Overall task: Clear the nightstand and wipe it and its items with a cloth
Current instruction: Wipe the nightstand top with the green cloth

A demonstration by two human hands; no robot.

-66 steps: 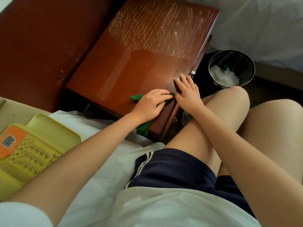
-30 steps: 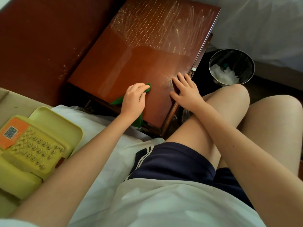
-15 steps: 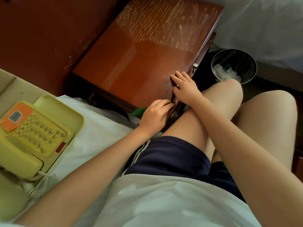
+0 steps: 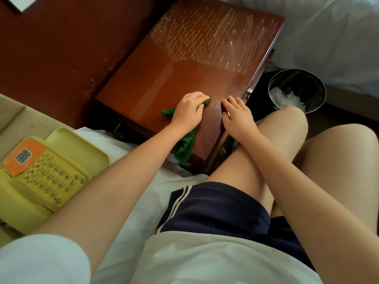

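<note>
While the left hand (image 4: pixel 187 113) bunches the green cloth (image 4: pixel 185 147) under curled fingers and presses it onto the bench (image 4: pixel 155 78), the dark red top of the nightstand, the right hand (image 4: pixel 235 117) lies flat just beside it. Its fingers are straight and a little spread, and it rests on the bench's near right corner, close to the edge. The cloth sits near the bench's front edge, and a loose tail of it hangs down over that edge below the wrist. The yellow telephone (image 4: pixel 41 177) lies off the bench to its near left, on the bed, so the clearing part of the task looks done and the step in hand is wiping the top. The near half of the bench shines smooth, while the far half (image 4: pixel 205 35) is crossed with pale streaks and specks and looks not yet cleaned. A waste bin (image 4: pixel 297 91) stands on the floor just past the bench's right edge. The next move probably calls for a longer reach. The left hand would push the cloth away across the streaked far half in firm, overlapping strokes, with the right hand bracing the body. Whether the telephone has had its own wipe cannot be told from here.
</note>
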